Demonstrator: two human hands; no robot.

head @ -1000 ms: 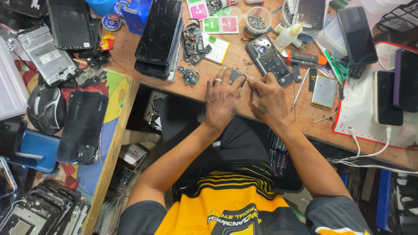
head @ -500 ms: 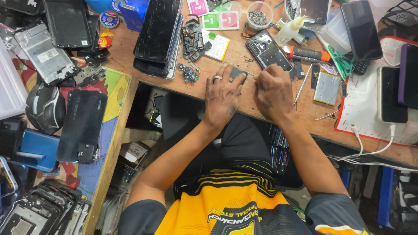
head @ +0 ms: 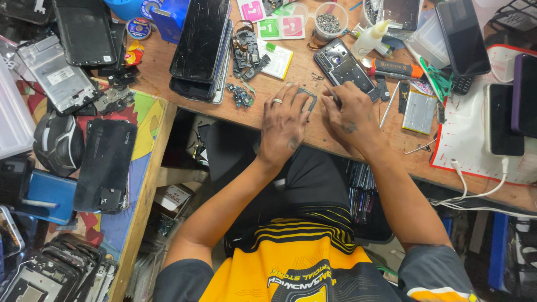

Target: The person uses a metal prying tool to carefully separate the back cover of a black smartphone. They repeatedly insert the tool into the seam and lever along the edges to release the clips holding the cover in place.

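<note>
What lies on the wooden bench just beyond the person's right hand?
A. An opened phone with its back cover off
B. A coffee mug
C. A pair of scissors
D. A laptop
A: just past the right hand on the wooden bench lies an opened phone with its dark insides showing; no mug, scissors or laptop lies there.

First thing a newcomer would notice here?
Two hands, left hand and right hand, pressed together on a small dark part at the wooden bench edge. Just above lies an opened phone; a stack of cracked screens sits to the left.
</note>
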